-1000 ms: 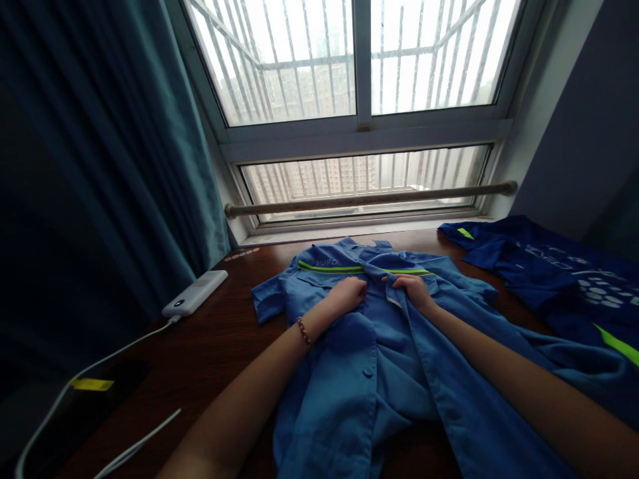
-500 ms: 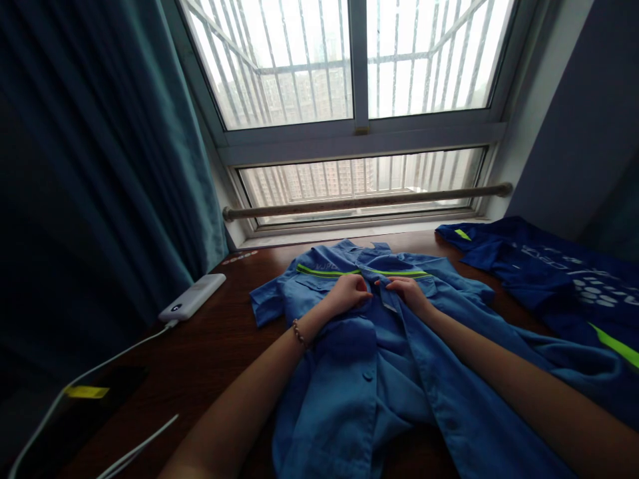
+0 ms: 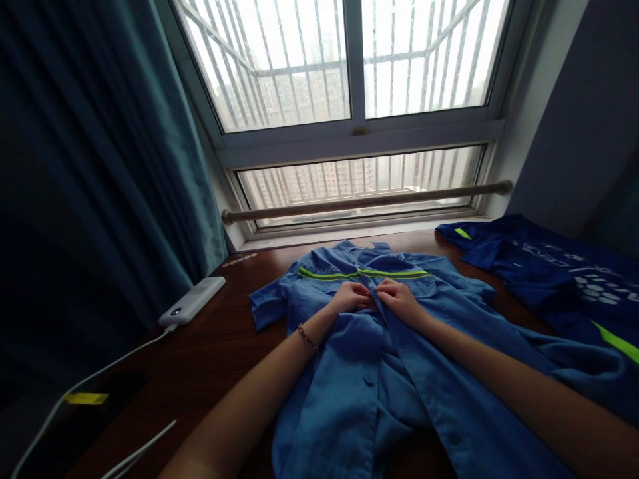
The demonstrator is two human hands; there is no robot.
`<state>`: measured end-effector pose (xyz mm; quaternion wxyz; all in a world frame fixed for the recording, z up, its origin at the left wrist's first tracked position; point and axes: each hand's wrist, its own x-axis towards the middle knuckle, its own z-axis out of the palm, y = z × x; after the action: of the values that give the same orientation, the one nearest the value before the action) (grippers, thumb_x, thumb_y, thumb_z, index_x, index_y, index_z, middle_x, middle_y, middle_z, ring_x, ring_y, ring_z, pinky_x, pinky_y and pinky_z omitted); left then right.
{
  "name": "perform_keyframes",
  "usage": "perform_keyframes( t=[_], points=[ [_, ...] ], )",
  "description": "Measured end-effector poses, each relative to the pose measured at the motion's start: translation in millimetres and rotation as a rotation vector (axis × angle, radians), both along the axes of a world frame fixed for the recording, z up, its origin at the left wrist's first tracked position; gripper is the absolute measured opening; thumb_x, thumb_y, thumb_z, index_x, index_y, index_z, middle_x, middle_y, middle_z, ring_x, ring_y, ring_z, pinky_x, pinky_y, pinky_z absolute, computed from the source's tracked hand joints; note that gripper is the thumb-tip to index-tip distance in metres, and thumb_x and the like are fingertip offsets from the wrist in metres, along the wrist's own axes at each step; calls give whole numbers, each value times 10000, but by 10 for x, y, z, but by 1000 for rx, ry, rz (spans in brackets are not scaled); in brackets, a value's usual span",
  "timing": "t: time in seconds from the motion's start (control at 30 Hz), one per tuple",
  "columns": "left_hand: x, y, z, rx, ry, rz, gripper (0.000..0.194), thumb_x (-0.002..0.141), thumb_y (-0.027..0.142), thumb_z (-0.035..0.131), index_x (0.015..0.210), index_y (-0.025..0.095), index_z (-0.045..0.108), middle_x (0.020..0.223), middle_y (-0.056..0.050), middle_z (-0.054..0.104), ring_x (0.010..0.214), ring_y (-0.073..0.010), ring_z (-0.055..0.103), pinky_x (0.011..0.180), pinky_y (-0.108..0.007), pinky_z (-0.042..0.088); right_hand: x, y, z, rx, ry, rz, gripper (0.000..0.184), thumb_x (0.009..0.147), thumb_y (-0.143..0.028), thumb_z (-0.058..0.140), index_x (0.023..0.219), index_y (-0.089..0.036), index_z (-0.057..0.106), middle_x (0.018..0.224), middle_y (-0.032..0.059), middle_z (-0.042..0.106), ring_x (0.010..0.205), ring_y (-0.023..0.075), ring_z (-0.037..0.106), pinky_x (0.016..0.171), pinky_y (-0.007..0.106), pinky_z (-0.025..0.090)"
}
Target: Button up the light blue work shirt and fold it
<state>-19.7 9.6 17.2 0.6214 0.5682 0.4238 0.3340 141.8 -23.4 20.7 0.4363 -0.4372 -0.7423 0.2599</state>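
Head view: left hand (image 3: 353, 297) and right hand (image 3: 397, 299) pinch closed on the light-blue shirt's (image 3: 344, 352) front edges, below its stripe (image 3: 392, 273)

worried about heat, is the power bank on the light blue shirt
No, the power bank lies on the table, left of the light blue shirt.

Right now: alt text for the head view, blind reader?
Left hand and right hand pinch the front of a blue short-sleeved button-up shirt on a wooden table. A darker blue shirt lies to the right, a white power bank to the left; barred window beyond.
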Motion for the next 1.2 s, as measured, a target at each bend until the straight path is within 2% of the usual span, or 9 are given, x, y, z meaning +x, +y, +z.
perform_keyframes(
  t=[0.17, 0.3, 0.57, 0.9, 1.2],
  points=[
    [-42, -83, -28, 6, -42, 55, 302, 412, 205, 790, 625, 94, 608, 573, -14, 637, 535, -132, 598, 594, -264, 484, -73, -118, 22, 145, -93, 4, 221, 758, -164, 460, 672, -182, 663, 702, 23, 567, 657, 133, 526, 618, 240, 397],
    [-58, -191, -7, 20, -91, 122, 306, 412, 209, 788, 634, 93, 611, 586, -17, 646, 532, -126, 597, 590, -251, 486, -121, -205, 33, 197, -109, -4, 205, 771, -155, 449, 717, -179, 646, 724, 28, 550, 666, 132, 518, 604, 235, 405],
    [-54, -250, -6, 43, -168, 138, 352, 399, 255, 799, 649, 108, 600, 615, -20, 653, 583, -151, 619, 633, -279, 500, -133, -248, 27, 211, -147, -34, 210, 794, -161, 426, 759, -184, 631, 741, 34, 553, 671, 139, 521, 617, 241, 410],
    [-56, -235, -22, -16, -149, 158, 386, 377, 270, 816, 651, 101, 605, 588, -18, 646, 570, -152, 618, 647, -291, 504, -128, -254, 31, 229, -162, -66, 200, 785, -152, 434, 734, -179, 625, 716, 32, 579, 652, 142, 533, 627, 245, 397],
    [-57, -231, -28, 19, -142, 141, 404, 385, 303, 816, 650, 103, 586, 591, -20, 640, 577, -156, 619, 636, -292, 503, -137, -247, 17, 225, -117, -107, 220, 798, -167, 421, 751, -178, 636, 741, 41, 596, 682, 150, 544, 652, 245, 400]
  ],
)
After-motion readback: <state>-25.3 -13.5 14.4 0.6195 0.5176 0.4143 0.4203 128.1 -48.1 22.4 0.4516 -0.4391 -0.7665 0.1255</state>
